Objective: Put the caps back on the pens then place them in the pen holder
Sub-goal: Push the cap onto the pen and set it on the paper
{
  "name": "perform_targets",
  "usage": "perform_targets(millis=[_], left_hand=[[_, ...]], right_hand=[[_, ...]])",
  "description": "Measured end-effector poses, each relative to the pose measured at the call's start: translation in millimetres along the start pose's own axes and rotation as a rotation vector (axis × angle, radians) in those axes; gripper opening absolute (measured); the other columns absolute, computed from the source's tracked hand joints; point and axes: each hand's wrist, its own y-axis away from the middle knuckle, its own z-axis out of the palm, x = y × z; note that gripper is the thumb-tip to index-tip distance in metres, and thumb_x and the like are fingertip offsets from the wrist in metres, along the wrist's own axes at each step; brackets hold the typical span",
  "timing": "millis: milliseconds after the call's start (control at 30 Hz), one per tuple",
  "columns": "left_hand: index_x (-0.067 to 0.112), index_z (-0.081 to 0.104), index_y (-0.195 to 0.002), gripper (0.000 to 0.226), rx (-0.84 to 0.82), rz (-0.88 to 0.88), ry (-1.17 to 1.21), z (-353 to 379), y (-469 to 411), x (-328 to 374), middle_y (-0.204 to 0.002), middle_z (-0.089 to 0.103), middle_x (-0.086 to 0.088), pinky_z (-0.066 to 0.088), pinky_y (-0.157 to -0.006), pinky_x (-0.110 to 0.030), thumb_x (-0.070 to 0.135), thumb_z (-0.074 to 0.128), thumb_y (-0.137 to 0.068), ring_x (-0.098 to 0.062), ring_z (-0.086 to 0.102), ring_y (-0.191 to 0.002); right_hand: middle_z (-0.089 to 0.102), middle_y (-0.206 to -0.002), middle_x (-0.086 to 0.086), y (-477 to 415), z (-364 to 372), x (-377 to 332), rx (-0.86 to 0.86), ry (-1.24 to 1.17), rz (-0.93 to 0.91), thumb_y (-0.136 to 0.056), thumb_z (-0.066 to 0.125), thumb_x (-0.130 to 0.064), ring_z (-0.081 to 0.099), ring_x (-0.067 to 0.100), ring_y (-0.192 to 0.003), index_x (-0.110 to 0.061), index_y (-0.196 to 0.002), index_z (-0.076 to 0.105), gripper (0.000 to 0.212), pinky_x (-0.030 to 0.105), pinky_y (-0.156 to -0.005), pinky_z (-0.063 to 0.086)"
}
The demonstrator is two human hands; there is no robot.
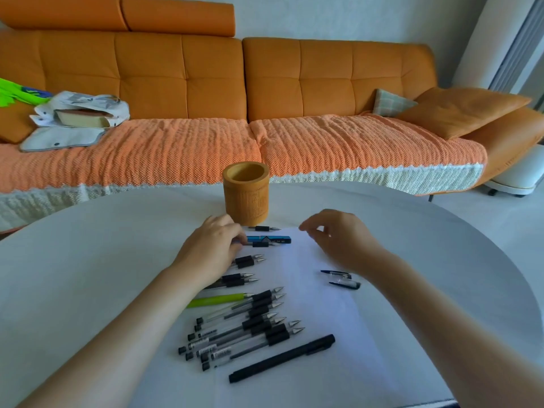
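Orange is the biggest thing we see: the long sofa (265, 83) fills the far side, up at twelve o'clock. Next comes our pale round table (88, 260), and on it lies a white sheet of paper (309, 334). At twelve o'clock on the table stands the wooden pen holder (245, 192), upright, and from here it looks empty inside. Our left hand (212, 248) rests at about eleven o'clock of the paper, just below the holder, with its fingers curled down on the end of a blue pen (269, 239); we think it is gripping that pen, but the fingers hide the grip. Our right hand (338, 240) hangs at about one o'clock, fingers bent and a little apart, holding nothing we can see. A row of open pens (250, 319) lies from the middle down to seven o'clock, tips bare and pointing right. A long black pen (282, 359) lies at six o'clock and looks capped already. Two small caps (341, 279) lie at three o'clock, just below our right wrist. We think we are at the very start: picking the first pen. Next we need a cap in our right hand, so it should drop back to the caps, pinch one, and push it straight onto the bare tip until it is snug. Then the pen goes into the holder.
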Motion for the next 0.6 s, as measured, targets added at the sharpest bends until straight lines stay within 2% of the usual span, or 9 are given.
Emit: perform_targets(millis=[67,133,233,333,467,600], left_hand=[[0.027,0.061,-0.097,0.005,0.012,-0.003,0.024,-2.4,1.6,6.9,-0.104,0.053,0.013,0.045,-0.078,-0.031,0.024,0.059,-0.093,-0.009,0.046,-0.104],[0.031,0.056,-0.097,0.005,-0.021,-0.015,0.068,-4.0,3.9,14.2,-0.103,0.055,0.015,0.046,-0.075,-0.031,0.027,0.056,-0.095,-0.008,0.050,-0.098],[0.034,0.051,-0.094,0.009,-0.085,-0.031,0.154,-4.9,9.2,25.6,-0.097,0.059,0.012,0.049,-0.071,-0.033,0.026,0.053,-0.096,-0.008,0.055,-0.085],[0.033,0.049,-0.100,0.011,-0.103,-0.018,0.188,-4.9,18.3,35.9,-0.101,0.058,0.012,0.050,-0.075,-0.035,0.022,0.048,-0.098,-0.007,0.056,-0.088],[0.031,0.055,-0.113,0.019,-0.071,0.029,0.190,-9.1,26.9,42.9,-0.112,0.054,0.017,0.046,-0.080,-0.029,0.024,0.042,-0.100,-0.006,0.053,-0.100],[0.038,0.061,-0.107,0.017,-0.027,0.006,0.159,-12.2,30.9,46.4,-0.105,0.059,0.022,0.050,-0.072,-0.029,0.039,0.047,-0.097,-0.004,0.056,-0.090]], right_hand=[[0.063,-0.098,-0.019,12.1,-11.3,10.2,-0.035,0.006,0.041,-0.095,0.057,-0.021,0.053,0.002,-0.077,-0.038,-0.094,0.072,0.022,0.017,-0.066,0.040],[0.062,-0.097,-0.020,24.2,-19.2,16.3,-0.098,0.042,0.064,-0.093,0.057,-0.025,0.057,0.005,-0.084,-0.041,-0.091,0.071,0.021,0.021,-0.070,0.044],[0.065,-0.105,-0.019,38.0,-27.8,17.8,-0.156,0.117,0.064,-0.092,0.060,-0.032,0.059,0.008,-0.097,-0.038,-0.098,0.072,0.015,0.028,-0.082,0.048],[0.059,-0.099,-0.022,46.6,-31.3,17.5,-0.182,0.222,0.026,-0.091,0.060,-0.038,0.056,0.006,-0.095,-0.038,-0.102,0.072,0.016,0.023,-0.075,0.040],[0.061,-0.104,-0.019,52.3,-25.4,16.2,-0.222,0.301,0.015,-0.091,0.056,-0.039,0.058,0.010,-0.098,-0.039,-0.099,0.072,0.017,0.028,-0.078,0.047],[0.060,-0.099,-0.019,49.9,-20.1,12.3,-0.213,0.302,0.016,-0.090,0.059,-0.037,0.058,0.010,-0.095,-0.039,-0.097,0.071,0.014,0.025,-0.069,0.036]])
